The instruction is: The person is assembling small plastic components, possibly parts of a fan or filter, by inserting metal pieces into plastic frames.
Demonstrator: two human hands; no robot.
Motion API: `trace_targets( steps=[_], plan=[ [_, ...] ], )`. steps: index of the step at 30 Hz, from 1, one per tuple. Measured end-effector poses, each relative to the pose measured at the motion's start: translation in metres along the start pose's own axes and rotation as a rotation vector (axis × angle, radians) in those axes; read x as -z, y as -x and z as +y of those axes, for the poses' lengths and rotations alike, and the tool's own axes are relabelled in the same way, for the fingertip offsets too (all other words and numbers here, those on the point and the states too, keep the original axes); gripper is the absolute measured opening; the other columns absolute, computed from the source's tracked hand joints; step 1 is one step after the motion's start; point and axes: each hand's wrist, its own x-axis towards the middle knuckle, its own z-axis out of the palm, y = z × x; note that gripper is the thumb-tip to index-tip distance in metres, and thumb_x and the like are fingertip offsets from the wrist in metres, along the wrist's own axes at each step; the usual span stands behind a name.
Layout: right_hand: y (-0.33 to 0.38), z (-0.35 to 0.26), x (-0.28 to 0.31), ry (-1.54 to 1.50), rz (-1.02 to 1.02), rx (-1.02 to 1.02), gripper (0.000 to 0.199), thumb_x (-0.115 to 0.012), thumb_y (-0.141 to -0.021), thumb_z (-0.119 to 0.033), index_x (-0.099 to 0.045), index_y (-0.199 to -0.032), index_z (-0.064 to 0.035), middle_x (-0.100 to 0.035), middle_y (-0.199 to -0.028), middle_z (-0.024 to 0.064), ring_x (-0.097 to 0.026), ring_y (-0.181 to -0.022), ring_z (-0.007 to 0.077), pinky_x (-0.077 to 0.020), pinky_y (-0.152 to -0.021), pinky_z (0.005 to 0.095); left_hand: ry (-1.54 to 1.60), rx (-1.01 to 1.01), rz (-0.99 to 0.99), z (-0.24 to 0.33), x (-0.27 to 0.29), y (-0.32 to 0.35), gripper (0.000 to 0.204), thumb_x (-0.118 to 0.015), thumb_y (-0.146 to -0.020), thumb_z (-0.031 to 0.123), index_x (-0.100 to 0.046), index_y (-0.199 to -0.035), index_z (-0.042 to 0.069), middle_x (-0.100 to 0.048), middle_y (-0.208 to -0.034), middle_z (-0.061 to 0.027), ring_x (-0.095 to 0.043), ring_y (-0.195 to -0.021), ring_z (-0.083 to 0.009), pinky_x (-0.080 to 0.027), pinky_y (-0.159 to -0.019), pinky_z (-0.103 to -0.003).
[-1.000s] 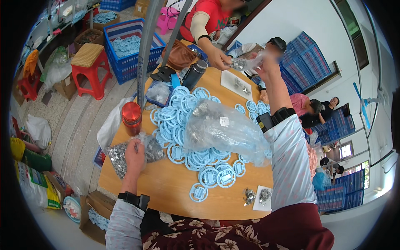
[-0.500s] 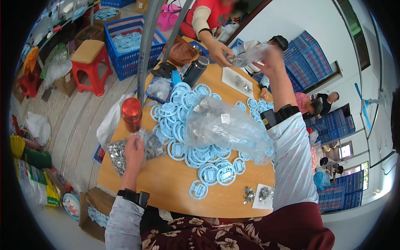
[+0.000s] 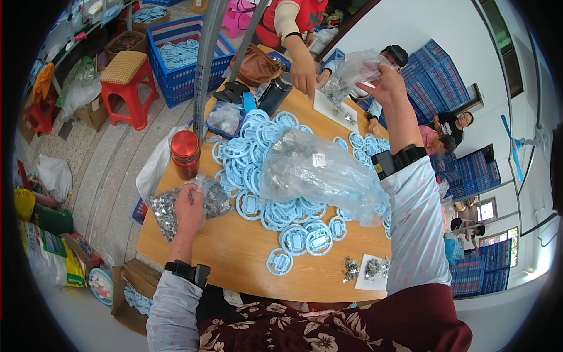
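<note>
Blue ring parts point(image 3: 275, 176) heaped uncounted, two hands point(image 3: 189, 212) each gripping one bag point(image 3: 176, 205)

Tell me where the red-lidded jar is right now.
In the head view the red-lidded jar stands at the wooden table's left edge, just beyond the left hand and the bag of small metal parts it grips, left of the blue plastic rings.
</note>
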Motion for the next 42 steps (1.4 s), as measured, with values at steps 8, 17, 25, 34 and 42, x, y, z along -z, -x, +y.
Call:
trace_targets(
  steps=[8,17,25,34,42],
  plan=[
    [0.006,0.006,-0.006,0.037,-0.033,0.012,0.036,-0.037,-0.103,-0.017,-0.044,-0.135,-0.0042,-0.062,-0.126,0.0151,-0.059,-0.118,0.035,-0.0469,-0.097,0.0641,0.022,-0.047,0.007,0.006,0.002,0.004,0.015,-0.062,-0.093,0.016,-0.061,-0.102,0.004,-0.062,-0.085,-0.0073,-0.057,-0.076,-0.0162,-0.048,-0.072,-0.032],
    [0.047,0.006,-0.054,0.128,-0.213,-0.07,0.03,-0.043,-0.103,-0.02,-0.054,-0.124,-0.001,-0.064,-0.122,0.0144,-0.059,-0.118,0.0298,-0.05,-0.097,0.0591,-0.051,-0.064,0.003,0.009,0.01,0.005,0.02,-0.06,-0.094,0.02,-0.059,-0.104,0.003,-0.063,-0.086,-0.0139,-0.059,-0.075,-0.0244,-0.048,-0.073,-0.036],
    [0.086,0.055,-0.124,0.179,-0.583,-0.101,0.026,-0.051,-0.101,-0.023,-0.06,-0.114,-0.0022,-0.065,-0.107,0.0092,-0.064,-0.105,0.0227,-0.0529,-0.096,0.0512,0.105,0.018,-0.055,0.031,0.019,0.024,0.02,-0.056,-0.099,0.019,-0.054,-0.109,0.002,-0.058,-0.084,-0.0084,-0.052,-0.073,-0.0161,-0.046,-0.07,-0.032],
    [0.082,0.18,-0.192,0.199,-0.698,-0.051,0.026,-0.048,-0.098,-0.026,-0.061,-0.11,-0.0069,-0.061,-0.107,0.0063,-0.062,-0.101,0.0214,-0.0546,-0.088,0.0472,0.218,0.016,-0.136,0.046,0.019,0.045,0.017,-0.055,-0.1,0.018,-0.053,-0.108,0.003,-0.053,-0.081,-0.0034,-0.048,-0.07,-0.0095,-0.044,-0.066,-0.027],
    [0.082,0.254,-0.249,0.462,-0.789,0.05,0.03,-0.051,-0.093,-0.027,-0.059,-0.111,-0.0044,-0.061,-0.104,0.0099,-0.061,-0.1,0.0231,-0.0513,-0.086,0.0443,0.209,0.022,-0.128,0.045,0.017,0.05,0.017,-0.055,-0.1,0.017,-0.053,-0.108,0.002,-0.052,-0.079,-0.003,-0.046,-0.069,-0.0098,-0.043,-0.064,-0.028]
  ],
)
